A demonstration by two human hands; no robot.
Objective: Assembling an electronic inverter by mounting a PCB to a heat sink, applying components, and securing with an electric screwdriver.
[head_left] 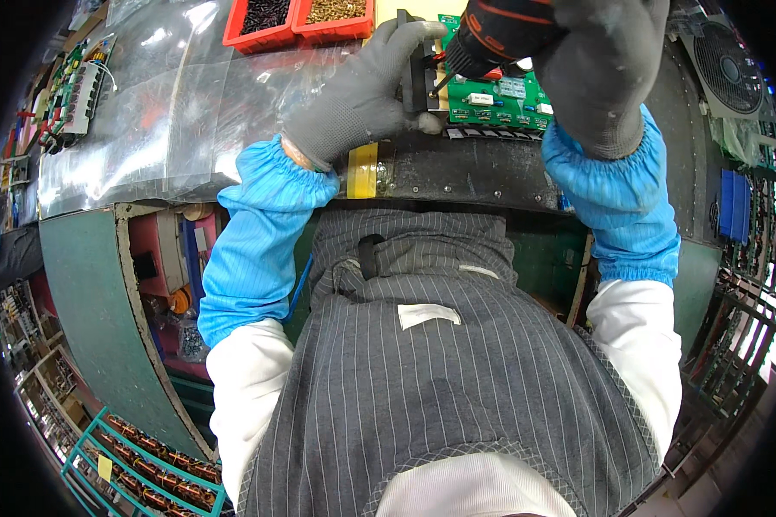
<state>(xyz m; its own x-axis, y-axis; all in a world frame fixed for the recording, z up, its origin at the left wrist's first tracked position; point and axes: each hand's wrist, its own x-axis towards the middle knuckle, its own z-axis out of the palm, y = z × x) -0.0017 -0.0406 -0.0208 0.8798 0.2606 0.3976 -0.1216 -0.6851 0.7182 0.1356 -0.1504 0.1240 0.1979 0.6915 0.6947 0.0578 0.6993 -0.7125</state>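
My right hand [602, 82], in a grey glove, is wrapped round a black and orange power screwdriver [502, 33]. Its thin bit points down and left, at the left edge of a green circuit board [497, 115]. White and other small components stand on the board. Also gloved in grey, my left hand [364, 93] grips a long black bar [417, 76] along that edge, fingers over its far end and thumb by its near end. Whether the bit sits on a screw is too small to tell.
Two red bins [334, 33] of small dark and brass-coloured screws stand at the back, left of the board. Another populated board [79, 96] lies at the far left of the dark tabletop [168, 146]. A black fan [722, 65] stands at the right.
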